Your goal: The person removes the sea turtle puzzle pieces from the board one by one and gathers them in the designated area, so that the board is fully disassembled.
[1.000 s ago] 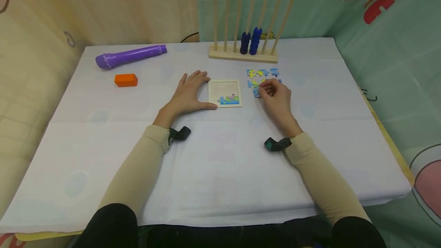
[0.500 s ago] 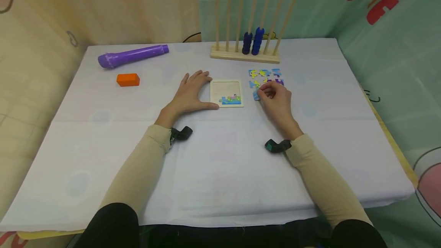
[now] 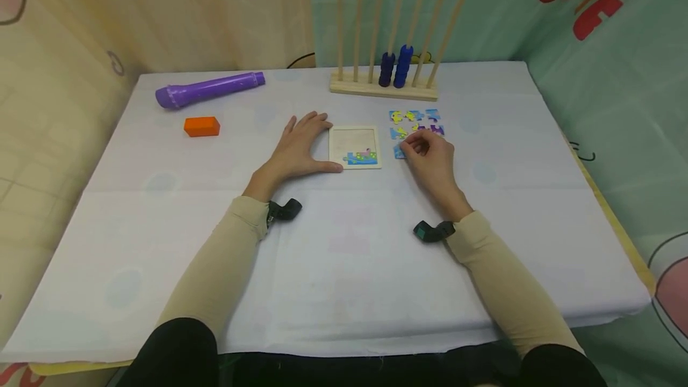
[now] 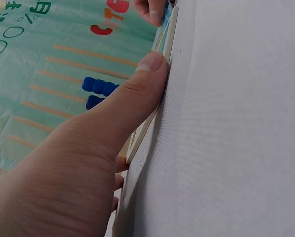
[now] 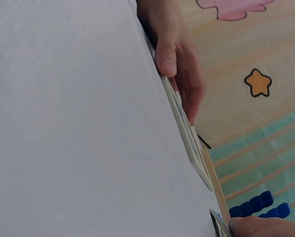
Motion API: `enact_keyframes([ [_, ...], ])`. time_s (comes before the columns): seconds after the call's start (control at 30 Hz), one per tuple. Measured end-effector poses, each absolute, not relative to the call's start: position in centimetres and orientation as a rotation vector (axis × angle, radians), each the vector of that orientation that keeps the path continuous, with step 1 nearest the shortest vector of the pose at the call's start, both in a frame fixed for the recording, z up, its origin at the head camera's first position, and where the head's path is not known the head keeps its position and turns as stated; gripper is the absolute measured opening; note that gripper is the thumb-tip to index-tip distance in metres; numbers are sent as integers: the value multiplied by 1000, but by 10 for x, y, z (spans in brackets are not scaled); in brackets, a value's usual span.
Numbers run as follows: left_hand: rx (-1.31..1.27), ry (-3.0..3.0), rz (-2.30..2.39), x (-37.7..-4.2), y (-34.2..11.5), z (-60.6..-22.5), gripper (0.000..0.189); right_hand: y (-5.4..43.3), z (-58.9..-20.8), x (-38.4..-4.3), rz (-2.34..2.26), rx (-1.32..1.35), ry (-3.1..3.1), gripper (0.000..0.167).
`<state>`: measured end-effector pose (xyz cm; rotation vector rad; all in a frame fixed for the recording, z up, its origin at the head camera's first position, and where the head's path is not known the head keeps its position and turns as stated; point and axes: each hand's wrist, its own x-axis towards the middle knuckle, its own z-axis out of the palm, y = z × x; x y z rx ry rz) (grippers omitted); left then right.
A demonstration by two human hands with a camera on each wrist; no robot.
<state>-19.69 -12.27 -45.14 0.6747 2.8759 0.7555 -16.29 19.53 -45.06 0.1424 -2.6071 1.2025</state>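
Note:
My left hand (image 3: 297, 149) is spread along the left side of a square wooden puzzle tray (image 3: 356, 130). Its thumb lies at the near edge and the index fingertip at the far left corner. Joined blue, green and pink pieces (image 3: 362, 160) lie along the tray's near inner edge. To the right of the tray, my right hand (image 3: 432, 155) pinches a blue puzzle piece (image 3: 399, 152) between thumb and fingertips. In the right wrist view this piece (image 5: 217, 223) looks tilted at the fingertip. Beyond it lie several loose puzzle pieces (image 3: 414, 116), partly covered by the hand.
A wooden peg stand (image 3: 384, 89) with blue beads (image 3: 402, 67) on two of its rods stands at the back. Left of it lies a purple toy microphone (image 3: 209, 89), and nearer, an orange block (image 3: 201, 126). A white cloth (image 3: 344, 267) covers the table.
The right hand and its blue piece have shifted slightly toward the near left, away from the other loose pieces. The left hand stays at the tray. The head view has moved a little.

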Motion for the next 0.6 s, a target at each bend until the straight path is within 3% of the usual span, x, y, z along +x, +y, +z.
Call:
enact_keyframes([
  [0.33,667,2876,764,-195,-123,-448,106,195,-453,-161,1151,278,-2640,33],
  [0.6,661,2878,768,-192,-123,-449,107,195,-455,-160,1104,310,-2623,31],
])
